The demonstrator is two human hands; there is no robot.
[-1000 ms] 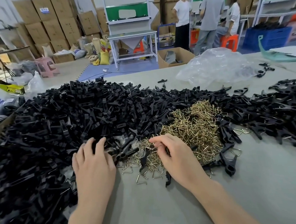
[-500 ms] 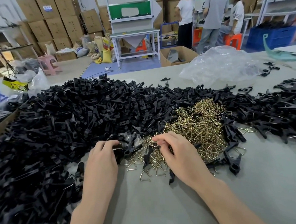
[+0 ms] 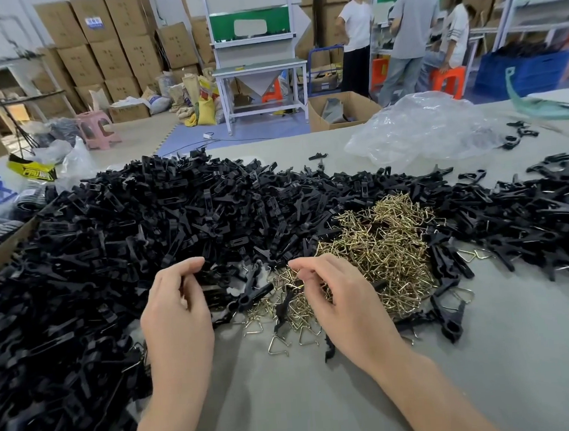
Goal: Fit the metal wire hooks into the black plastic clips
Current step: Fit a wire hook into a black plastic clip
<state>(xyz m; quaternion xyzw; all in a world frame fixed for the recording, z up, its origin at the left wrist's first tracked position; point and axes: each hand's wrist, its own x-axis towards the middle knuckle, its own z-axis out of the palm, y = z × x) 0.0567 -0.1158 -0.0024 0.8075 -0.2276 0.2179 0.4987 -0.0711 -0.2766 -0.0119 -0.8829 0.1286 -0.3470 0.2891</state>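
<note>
1. Head view is showing me both hands reaching out over the grey table (image 3: 288, 401).
2. The left hand (image 3: 176, 315) is hovering at the near edge of the black plastic clips (image 3: 137, 231), fingers curled and thumb close to the forefinger. I cannot tell whether a clip is pinched inside (the gap there is just dark).
3. The right hand (image 3: 345, 308) is curling its fingertips (image 3: 295, 265) over the near side of the metal wire hooks (image 3: 388, 242). I cannot tell whether it is holding one.
4. The hooks are lying in a gold heap just right of centre, with clips piled to the left, behind and to the right.
5. A few stray hooks (image 3: 277, 344) are spilling toward me between the hands.
6. One loose clip (image 3: 253, 294) is lying between the two hands.
7. A crumpled clear plastic bag (image 3: 421, 130) is sitting farther back on the table.
</note>
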